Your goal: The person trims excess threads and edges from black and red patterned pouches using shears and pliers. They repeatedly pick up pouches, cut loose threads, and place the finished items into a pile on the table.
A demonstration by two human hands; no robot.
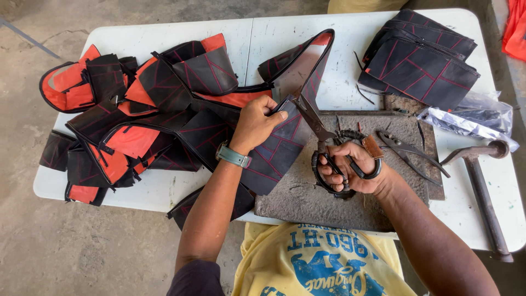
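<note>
On white folding table [164,186] over concrete floor [33,257], left hand [255,123] pinching black panel [276,151], right hand [350,170] gripping shears [323,137]

A single head-worn camera looks steeply down, almost straight onto the white table [164,186], from close above. The wearer's chest fills the frame's 6 o'clock edge, with both forearms rising from there toward the centre. The table's far edge runs along 12 o'clock, and bare concrete floor [33,246] shows at 9 and 7 o'clock.
</note>
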